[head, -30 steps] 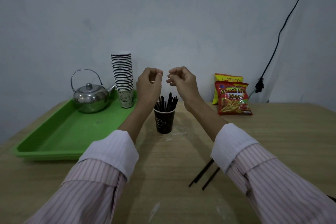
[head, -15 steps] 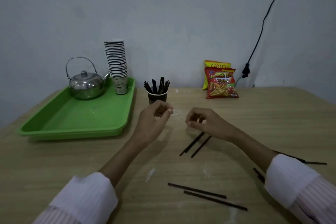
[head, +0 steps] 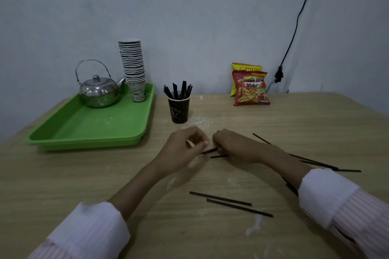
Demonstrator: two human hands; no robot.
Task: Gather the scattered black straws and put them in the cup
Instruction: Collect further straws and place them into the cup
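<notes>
Head view, sweeping from the left: a green tray (head: pixel 90 132) carries a kettle (head: pixel 99 92) and a stack of paper cups (head: pixel 132 63) at the far left of the bench (head: pixel 84 185), none of it in play. Next comes the cup (head: pixel 179 109), upright just beyond the hands and bristling with black straws. Below it the left hand (head: pixel 185 147) sits low, fingers curled in, thumb toward forefinger. Its grip is right at the free ends of two straws (head: pixel 210 150), but I cannot tell whether it pinches them or merely meets them, as the fingertips blur there. Those two straws run roughly left to right with a slight tilt and vanish under the right hand (head: pixel 235 147). That grip is curled down over them, knuckles up, and by my judgement is clamped on their hidden part. So the cup lies up and to the left of that hold, nearer the left hand, and the straws would need swinging upright to drop in. Closer to the camera a pair of straws (head: pixel 221 198) lies flat, side by side, also left to right and apart from both hands. Snack bags (head: pixel 251 88) lean at the wall. Further right, more straws (head: pixel 315 162) stretch behind the right forearm, partly covered by arm and sleeve, so their count is unclear.
</notes>
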